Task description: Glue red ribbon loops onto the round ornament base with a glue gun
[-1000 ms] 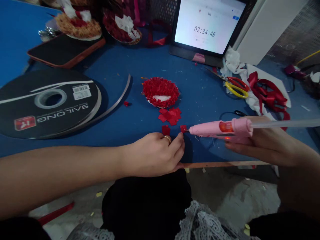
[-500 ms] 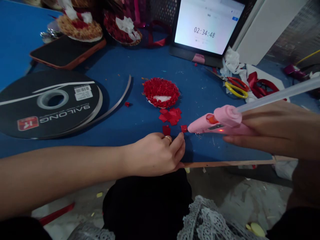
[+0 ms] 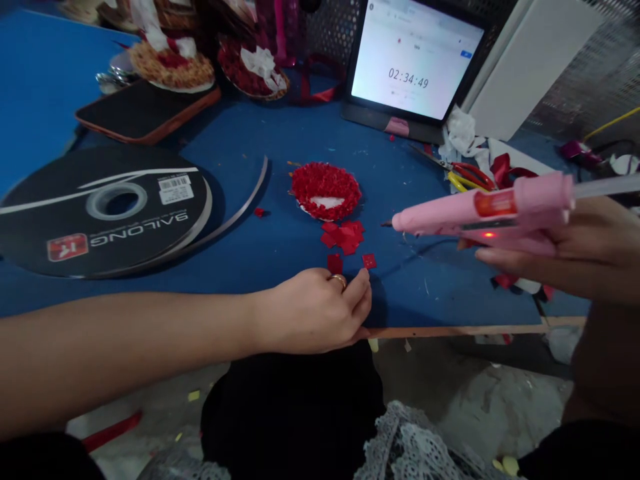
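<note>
My left hand (image 3: 320, 310) rests at the table's front edge, its fingers closed in a pinch on a small red fabric square (image 3: 369, 261) that sticks out past the fingertips. Small pale dots show on that square. To the right, my right hand (image 3: 565, 250) is wrapped round a pink hot glue gun (image 3: 490, 210), its red light lit and its nozzle pointing left above the table. Another red square (image 3: 335, 263) lies beside my left fingers. Just beyond is a small pile of red squares (image 3: 344, 236). Behind it sits a round piece covered in red ruffles (image 3: 327, 183), with a bare white patch.
A large black ribbon reel (image 3: 105, 213) lies at the left, its grey ribbon end curling out. A tablet showing a timer (image 3: 410, 67) stands at the back. Scissors (image 3: 470, 177) lie behind the glue gun. A dark phone-like slab (image 3: 145, 110) carries a tan ruffled piece (image 3: 173, 67).
The glue gun has moved up and right, away from the red square at my left fingertips. My left hand stays almost where it was. The timer has gone from 02:34:48 to 02:34:49.
</note>
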The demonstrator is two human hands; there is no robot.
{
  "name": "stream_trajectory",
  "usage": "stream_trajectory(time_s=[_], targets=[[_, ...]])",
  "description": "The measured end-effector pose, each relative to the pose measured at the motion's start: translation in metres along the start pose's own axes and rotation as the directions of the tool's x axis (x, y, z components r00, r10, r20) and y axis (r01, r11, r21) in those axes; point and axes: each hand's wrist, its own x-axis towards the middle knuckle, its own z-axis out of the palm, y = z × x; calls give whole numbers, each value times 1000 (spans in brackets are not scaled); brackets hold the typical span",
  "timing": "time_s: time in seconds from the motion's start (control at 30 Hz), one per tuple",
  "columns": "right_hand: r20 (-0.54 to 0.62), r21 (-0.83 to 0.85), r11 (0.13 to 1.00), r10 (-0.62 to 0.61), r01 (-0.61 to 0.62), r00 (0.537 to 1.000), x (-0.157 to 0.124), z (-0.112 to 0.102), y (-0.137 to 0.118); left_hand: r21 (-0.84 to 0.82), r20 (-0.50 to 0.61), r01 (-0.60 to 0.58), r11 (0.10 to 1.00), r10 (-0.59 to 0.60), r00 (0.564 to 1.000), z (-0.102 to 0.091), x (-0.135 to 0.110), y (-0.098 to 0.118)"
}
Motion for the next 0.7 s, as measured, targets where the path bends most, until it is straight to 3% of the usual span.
stream_trajectory(time_s=[0.07,0.13,0.27,0.47,0.53,0.6,0.7], targets=[[27,34,999,-10,9,1000,2,12,8,-7,6,5,1000,-5,1000,0,0,0],[-60,119,990,79,-72,995,3,30,16,-7,23,4,1000,-3,1000,-2,0,0],[-110,297,929,263,-221,959,4,67,31,-11,64,12,1000,-11,998,-4,0,0],[-60,162,918,375,-362,925,-3,94,48,-7,60,5,1000,-4,998,-4,1,0],[-142,27,947,322,-321,936,-9,96,54,-7,42,-1,1000,1,999,-2,0,0],[-299,-118,954,232,-277,926,-19,96,58,-10,19,2,1000,-1,1000,0,0,0],[-560,-248,930,91,-271,824,-33,92,51,-16,-11,4,1000,-4,1000,3,-1,0]])
